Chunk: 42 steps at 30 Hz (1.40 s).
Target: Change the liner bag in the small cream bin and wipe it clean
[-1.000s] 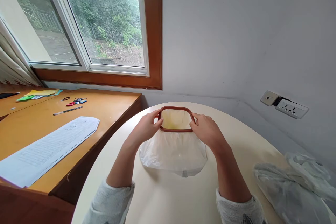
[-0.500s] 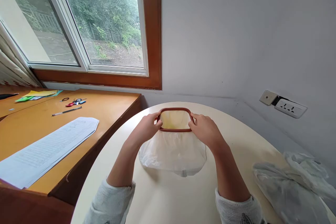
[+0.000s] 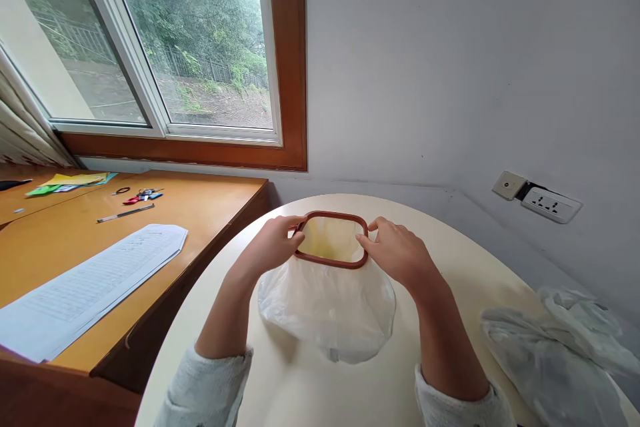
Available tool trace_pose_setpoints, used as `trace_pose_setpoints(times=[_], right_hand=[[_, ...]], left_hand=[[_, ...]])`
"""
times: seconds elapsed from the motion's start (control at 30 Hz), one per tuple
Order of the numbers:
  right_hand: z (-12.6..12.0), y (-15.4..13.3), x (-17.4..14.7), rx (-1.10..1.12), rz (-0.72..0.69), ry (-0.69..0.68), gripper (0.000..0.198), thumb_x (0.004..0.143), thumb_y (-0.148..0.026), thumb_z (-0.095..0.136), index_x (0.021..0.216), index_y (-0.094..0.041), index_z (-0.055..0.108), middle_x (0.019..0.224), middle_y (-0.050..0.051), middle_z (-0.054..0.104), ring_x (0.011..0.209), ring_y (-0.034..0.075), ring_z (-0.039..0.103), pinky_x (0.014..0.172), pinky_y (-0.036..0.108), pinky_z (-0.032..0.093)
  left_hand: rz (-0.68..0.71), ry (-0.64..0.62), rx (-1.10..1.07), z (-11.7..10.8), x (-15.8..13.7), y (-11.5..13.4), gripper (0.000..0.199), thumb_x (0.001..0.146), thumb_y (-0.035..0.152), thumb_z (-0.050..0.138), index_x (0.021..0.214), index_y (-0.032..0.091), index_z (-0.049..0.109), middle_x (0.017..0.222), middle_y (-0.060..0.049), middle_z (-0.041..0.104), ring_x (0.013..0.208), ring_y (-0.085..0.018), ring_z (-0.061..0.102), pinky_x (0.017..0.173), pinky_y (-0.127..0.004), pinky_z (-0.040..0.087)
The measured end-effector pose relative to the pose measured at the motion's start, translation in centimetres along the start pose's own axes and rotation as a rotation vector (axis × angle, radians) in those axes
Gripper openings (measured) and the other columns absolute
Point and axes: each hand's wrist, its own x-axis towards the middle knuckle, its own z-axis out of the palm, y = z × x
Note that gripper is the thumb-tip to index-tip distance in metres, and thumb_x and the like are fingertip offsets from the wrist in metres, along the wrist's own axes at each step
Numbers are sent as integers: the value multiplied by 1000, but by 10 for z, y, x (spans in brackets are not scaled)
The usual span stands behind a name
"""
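A reddish-brown rounded rectangular rim ring (image 3: 333,263) faces up toward me, with a pale yellowish inside showing through it. From under the ring a translucent white plastic bag (image 3: 330,317) flares out over the round table. My left hand (image 3: 273,240) pinches the ring's left side, thumb at the inner edge. On the right side, my right hand (image 3: 397,247) grips the ring with its thumb over the edge and index finger outside. Whatever supports the ring is hidden beneath the bag.
A tied bundle of plastic bags (image 3: 555,360) lies at the right of the cream round table (image 3: 325,400). The wooden desk (image 3: 220,203) at left bears paper sheets (image 3: 95,287), a pen (image 3: 125,213) and keys (image 3: 145,196). Sockets (image 3: 551,205) are on the wall.
The ring has tilted, its near edge coming lower and toward me. The bag's skirt spreads further toward me. My right-hand fingers have shifted slightly on the rim.
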Motion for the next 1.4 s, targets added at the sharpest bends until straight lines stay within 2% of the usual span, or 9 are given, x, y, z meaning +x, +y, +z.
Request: trace_pose_setpoints(times=[0.2, 0.37, 0.6, 0.73, 0.87, 0.97, 1.1, 1.23, 1.4], right_hand=[[0, 0, 0, -20, 0, 8, 20, 81, -32, 42, 87, -21, 58, 76, 3, 63, 69, 19, 57, 55, 27, 32], [-4, -1, -4, 100, -29, 124, 26, 82, -31, 42, 104, -22, 53, 76, 2, 63, 72, 18, 57, 58, 26, 34], [-1, 1, -3, 284, -156, 212, 43, 85, -28, 37, 128, -24, 41, 96, 5, 61, 81, 17, 56, 64, 26, 38], [1, 4, -1, 377, -196, 262, 44, 86, -26, 32, 128, -21, 44, 90, 6, 61, 75, 16, 54, 59, 25, 38], [-2, 12, 2, 479, -177, 313, 44, 85, -27, 34, 125, -21, 50, 77, 3, 61, 60, 13, 50, 51, 23, 37], [-8, 24, 6, 554, -162, 369, 41, 82, -27, 37, 118, -21, 57, 70, 2, 59, 54, 11, 48, 49, 22, 36], [-15, 39, 9, 602, -100, 482, 39, 79, -25, 40, 112, -20, 61, 66, 2, 58, 52, 11, 48, 46, 22, 34], [-17, 44, 8, 568, -78, 526, 36, 78, -23, 41, 105, -20, 64, 64, 2, 57, 51, 11, 48, 45, 22, 33], [-16, 42, 7, 567, -123, 539, 38, 78, -23, 41, 109, -20, 63, 65, 2, 59, 52, 11, 50, 45, 21, 35]], left_hand=[[24, 104, 16, -1, -4, 9, 36, 78, 26, 45, 110, 25, 62, 101, -3, 66, 88, -22, 61, 72, -31, 48], [40, 254, -106, 1, -5, 13, 39, 79, 27, 48, 117, 22, 57, 109, -4, 65, 103, -23, 58, 87, -33, 47], [30, 337, -289, 4, -3, 16, 34, 77, 33, 56, 108, 18, 62, 99, -7, 68, 87, -22, 66, 80, -36, 53], [55, 357, -413, 0, -3, 18, 33, 77, 35, 59, 104, 16, 61, 98, -8, 67, 70, -19, 67, 70, -35, 55], [74, 374, -452, -2, 0, 10, 35, 82, 38, 53, 107, 14, 57, 91, -9, 68, 80, -20, 66, 78, -36, 53], [31, 300, -281, -3, 1, -1, 42, 82, 41, 51, 115, 15, 56, 112, -11, 63, 104, -23, 59, 92, -38, 46], [-28, 124, -24, -4, -1, -8, 56, 81, 51, 48, 129, 22, 45, 136, -8, 46, 124, -27, 42, 103, -43, 33], [-49, 122, 34, -10, -4, -8, 62, 82, 55, 43, 134, 23, 39, 142, -6, 37, 130, -27, 34, 105, -42, 30], [-84, 12, 130, -14, -4, -14, 50, 84, 57, 35, 120, 28, 56, 146, -2, 30, 130, -27, 33, 101, -39, 36]])
